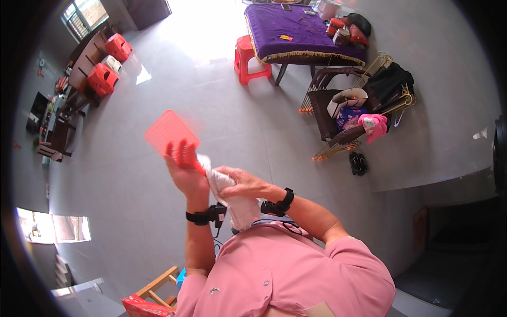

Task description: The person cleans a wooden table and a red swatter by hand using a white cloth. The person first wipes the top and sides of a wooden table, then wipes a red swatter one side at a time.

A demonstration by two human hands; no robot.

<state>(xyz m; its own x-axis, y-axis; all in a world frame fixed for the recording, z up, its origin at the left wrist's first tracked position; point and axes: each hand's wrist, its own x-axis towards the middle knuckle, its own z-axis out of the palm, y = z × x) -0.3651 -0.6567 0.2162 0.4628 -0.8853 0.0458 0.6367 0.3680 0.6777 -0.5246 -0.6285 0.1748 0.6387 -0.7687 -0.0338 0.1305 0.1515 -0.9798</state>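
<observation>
A red plastic fly swatter (pixel 168 128) tilts up to the left in front of me, its mesh head slightly blurred. My left hand (pixel 189 178) holds it near the neck; the fingers show reddish through the mesh. The handle runs down to the right and disappears into a white cloth (pixel 242 212). Bunched around the handle, this cloth is gripped by my right hand (pixel 245 183), thumb and fingers pinching it. Its loose lower end hangs against my pink shirt. The cloth hides the rest of the handle. Each wrist wears a black strap with a small device.
A table with a purple cloth (pixel 285 29) stands ahead, a red stool (pixel 246 59) beside it. Right of it, a brown woven chair (pixel 323 109) carries bags and clothes hangers. Black shoes (pixel 358 163) lie on the grey tiled floor (pixel 233 123). More red stools (pixel 103 79) line the left wall.
</observation>
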